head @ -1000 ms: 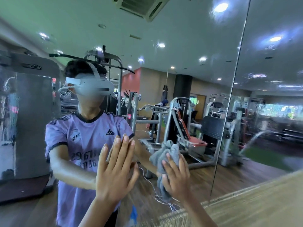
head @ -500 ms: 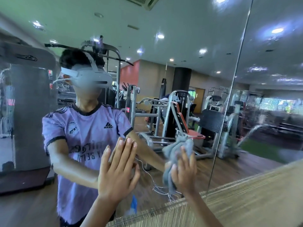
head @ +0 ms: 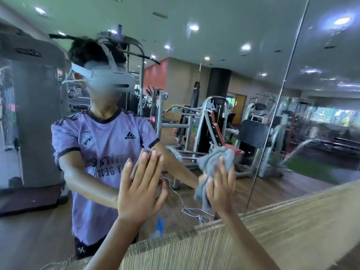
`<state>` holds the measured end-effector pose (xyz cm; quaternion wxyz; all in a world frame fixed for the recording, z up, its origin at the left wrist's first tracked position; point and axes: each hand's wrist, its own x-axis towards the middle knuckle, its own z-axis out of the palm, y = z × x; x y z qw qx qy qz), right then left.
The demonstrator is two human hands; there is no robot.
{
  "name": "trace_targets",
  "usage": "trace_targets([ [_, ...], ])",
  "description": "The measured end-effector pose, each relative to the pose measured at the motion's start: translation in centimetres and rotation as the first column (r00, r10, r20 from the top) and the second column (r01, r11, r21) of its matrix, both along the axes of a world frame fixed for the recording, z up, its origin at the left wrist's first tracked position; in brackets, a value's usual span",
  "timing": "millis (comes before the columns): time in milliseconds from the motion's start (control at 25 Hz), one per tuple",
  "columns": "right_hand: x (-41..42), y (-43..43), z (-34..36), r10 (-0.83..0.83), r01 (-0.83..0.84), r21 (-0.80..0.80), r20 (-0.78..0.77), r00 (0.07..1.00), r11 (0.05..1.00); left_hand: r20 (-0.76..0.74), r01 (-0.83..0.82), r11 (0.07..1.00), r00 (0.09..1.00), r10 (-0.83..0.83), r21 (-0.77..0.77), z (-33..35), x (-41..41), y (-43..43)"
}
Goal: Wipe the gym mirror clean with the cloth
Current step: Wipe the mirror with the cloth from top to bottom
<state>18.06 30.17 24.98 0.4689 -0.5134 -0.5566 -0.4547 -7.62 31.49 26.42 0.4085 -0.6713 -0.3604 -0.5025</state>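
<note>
The big gym mirror (head: 214, 45) fills the wall ahead and reflects a person in a purple shirt and the weight machines. My left hand (head: 141, 190) lies flat against the glass with straight fingers, low in the middle. To its right, my right hand (head: 221, 187) presses a crumpled grey cloth (head: 212, 162) onto the mirror with spread fingers. The cloth bunches above the fingertips and hangs down beside the palm. Part of it is hidden behind the hand.
A woven straw-coloured panel (head: 272, 230) runs along the mirror's lower edge, rising to the right. A vertical seam (head: 280, 94) splits the mirror into two panes right of the cloth. A blue spray bottle (head: 158, 228) shows in the reflection just above the panel.
My right hand has slid the cloth up and to the right across the glass. My left hand has stayed flat on the mirror. The view has tilted slightly downward.
</note>
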Motion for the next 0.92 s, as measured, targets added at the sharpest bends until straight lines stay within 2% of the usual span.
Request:
trace_targets([
  [80,-2.6,0.6,2.3,0.082,-0.054,0.085,-0.386,0.919,0.995,0.006,-0.004,1.0,1.0,0.004,0.009,0.1,0.1,0.0],
  [120,-4.3,0.8,2.3,0.121,-0.078,0.112,-0.457,0.881,0.991,0.01,-0.003,1.0,1.0,0.002,0.011,0.1,0.1,-0.1],
  [160,-5.6,0.9,0.9,0.134,-0.102,0.095,-0.431,0.892,0.99,0.01,0.004,1.0,1.0,-0.005,0.016,0.1,0.1,-0.1],
  [240,-5.4,0.2,-3.6,0.12,-0.125,-0.034,-0.13,0.984,0.992,0.0,0.019,1.0,1.0,-0.019,0.015,-0.2,-0.1,0.0],
  [280,-3.6,-0.2,-4.8,0.107,-0.107,-0.086,-0.005,0.994,0.99,-0.008,0.023,1.0,1.0,-0.023,0.013,-0.6,-0.2,0.0],
  [320,-1.7,-0.4,-4.8,0.093,-0.09,-0.095,0.034,0.995,0.991,-0.019,0.025,1.0,1.0,-0.025,0.015,-1.0,-0.3,-0.1],
  [360,-0.5,-0.3,-4.0,0.063,-0.065,-0.078,-0.031,0.998,0.995,-0.032,0.025,1.0,0.999,-0.024,0.019,-1.3,-0.3,-0.2],
  [400,-0.3,-0.1,-2.7,0.05,-0.056,-0.035,-0.167,0.985,0.998,-0.04,0.021,1.0,0.999,-0.02,0.023,-1.6,-0.3,-0.3],
  [480,-2.5,0.8,0.5,0.111,-0.077,0.091,-0.473,0.874,0.993,-0.032,0.007,1.0,0.999,-0.006,0.028,-1.8,-0.2,-0.2],
  [520,-4.2,1.0,0.8,0.149,-0.095,0.13,-0.512,0.846,0.987,-0.025,0.006,1.0,1.0,-0.005,0.027,-1.9,-0.1,-0.2],
  [560,-5.7,1.0,-0.2,0.167,-0.123,0.125,-0.459,0.873,0.985,-0.022,0.008,1.0,1.0,-0.007,0.029,-1.9,0.0,-0.2],
  [640,-6.4,0.5,-4.7,0.158,-0.158,0.011,-0.134,0.978,0.987,-0.026,0.01,1.0,1.0,-0.01,0.023,-2.0,-0.1,-0.1],
  [680,-5.1,0.1,-6.5,0.147,-0.147,-0.054,0.001,0.989,0.988,-0.028,0.01,1.0,1.0,-0.01,0.02,-2.0,-0.1,-0.1],
  [720,-3.2,-0.1,-7.1,0.132,-0.126,-0.093,0.066,0.989,0.988,-0.029,0.009,1.0,1.0,-0.008,0.021,-2.1,-0.1,-0.1],
  [760,-1.8,-0.2,-6.6,0.11,-0.107,-0.088,0.032,0.993,0.99,-0.029,0.004,1.0,1.0,-0.003,0.025,-2.2,-0.1,-0.1],
  [800,-1.3,-0.1,-5.4,0.089,-0.095,-0.056,-0.09,0.992,0.994,-0.03,-0.005,1.0,1.0,0.006,0.028,-2.2,0.0,-0.1],
  [880,-2.9,0.5,-1.6,0.122,-0.11,0.053,-0.414,0.902,0.993,-0.028,-0.019,0.999,0.999,0.02,0.036,-2.2,0.1,0.0],
  [920,-4.2,0.8,-0.3,0.159,-0.127,0.097,-0.494,0.855,0.987,-0.027,-0.015,0.999,1.0,0.016,0.038,-2.3,0.1,0.0],
])
